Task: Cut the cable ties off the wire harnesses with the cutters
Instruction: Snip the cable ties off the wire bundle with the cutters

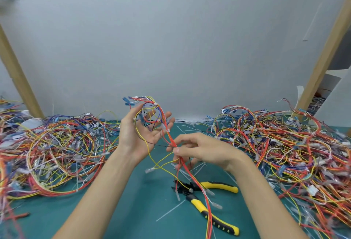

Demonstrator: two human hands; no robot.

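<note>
Between two tangled heaps of multicoloured loose wiring (57,144), one harness is strung from hand to hand, with the cutters lying idle below.
Over the teal cutting mat (133,210), the red-and-yellow wire harness (190,172) runs from the left hand (146,126), palm up with its fingers loosely spread and cradling the looped end, down through the right hand (195,149), which pinches the red strands. Yellow-and-black-handled cutters (218,185) lie unheld just beneath the right hand, the nearer one. A small white cable tie (168,130) sits between the hands.

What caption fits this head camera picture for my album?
The left hand cradles and the right hand pinches a wire harness above cutters on the green mat.
</note>
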